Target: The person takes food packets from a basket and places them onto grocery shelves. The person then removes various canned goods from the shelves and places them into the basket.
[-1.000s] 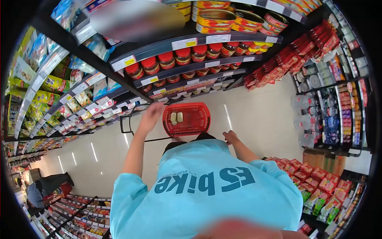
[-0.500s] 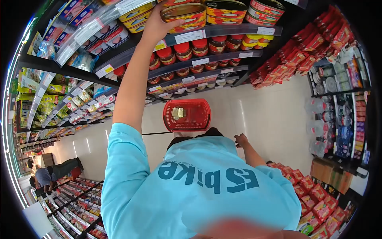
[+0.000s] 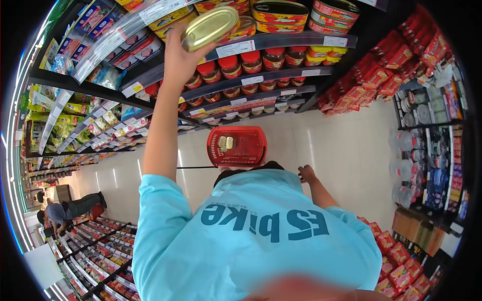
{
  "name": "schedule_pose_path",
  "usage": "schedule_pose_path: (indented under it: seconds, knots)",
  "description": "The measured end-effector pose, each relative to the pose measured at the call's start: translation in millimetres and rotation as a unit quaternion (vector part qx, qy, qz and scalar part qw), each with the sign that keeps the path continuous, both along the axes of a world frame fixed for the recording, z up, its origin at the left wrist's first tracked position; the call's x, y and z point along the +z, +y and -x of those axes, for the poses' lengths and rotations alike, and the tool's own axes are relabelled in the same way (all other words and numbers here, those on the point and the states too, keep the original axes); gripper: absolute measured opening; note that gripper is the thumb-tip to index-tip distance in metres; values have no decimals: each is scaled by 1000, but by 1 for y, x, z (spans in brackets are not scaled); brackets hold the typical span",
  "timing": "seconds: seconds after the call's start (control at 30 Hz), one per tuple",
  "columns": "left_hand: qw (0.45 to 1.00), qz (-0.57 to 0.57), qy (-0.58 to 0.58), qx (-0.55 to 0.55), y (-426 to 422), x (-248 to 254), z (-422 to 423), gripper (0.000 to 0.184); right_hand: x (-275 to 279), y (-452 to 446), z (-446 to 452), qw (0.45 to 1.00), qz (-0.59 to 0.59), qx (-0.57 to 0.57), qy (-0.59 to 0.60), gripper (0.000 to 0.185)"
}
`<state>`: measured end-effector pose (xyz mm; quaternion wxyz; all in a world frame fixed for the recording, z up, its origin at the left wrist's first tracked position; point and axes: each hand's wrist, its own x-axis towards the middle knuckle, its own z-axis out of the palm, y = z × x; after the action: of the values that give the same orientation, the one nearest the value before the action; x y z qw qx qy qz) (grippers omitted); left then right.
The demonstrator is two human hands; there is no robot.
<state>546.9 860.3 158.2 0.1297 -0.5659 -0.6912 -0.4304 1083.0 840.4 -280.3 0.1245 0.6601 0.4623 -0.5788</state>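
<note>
Raised at the upper left in front of the shelf, my left hand (image 3: 175,57) is closed round an oval gold tin (image 3: 210,28). The tin is tilted, with its flat metal face towards the camera. Just behind it are stacked oval cans (image 3: 280,16) with yellow and red labels. My right hand (image 3: 307,174) hangs low beside my body, fingers loosely bent and partly apart, with nothing visible in it. A red basket (image 3: 256,146) stands on the floor in front of me, with small gold tins (image 3: 226,143) at its left side.
Red-lidded jars (image 3: 229,67) line the shelf below the cans. Red packets (image 3: 371,80) hang at the upper right, and more (image 3: 399,253) are piled at the lower right. Large bottles (image 3: 403,168) stand at the right. Another person (image 3: 59,212) bends over shelves at the far left.
My left hand reached up to the stacked cans and has now come away from the shelf with the gold tin in it. My right hand stays low at my side.
</note>
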Motion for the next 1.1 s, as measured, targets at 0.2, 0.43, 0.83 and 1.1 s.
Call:
schedule_pose_path:
  seconds: [0.2, 0.43, 0.83, 1.1]
  knots:
    - [972, 122, -202, -9, -103, -55, -36, 79, 52, 47, 108, 932, -253, 196, 174, 67]
    - [912, 304, -272, -36, -195, -162, -65, 78, 242, 17, 270, 756, -371, 413, 345, 100]
    - [816, 247, -520, 43, -322, -333, -87, 78, 74, -84, 354, 799, -81, 555, 215, 86]
    - [755, 297, -566, 148, -411, -424, -66, 56, -223, -122, 404, 972, 42, 226, 40, 68]
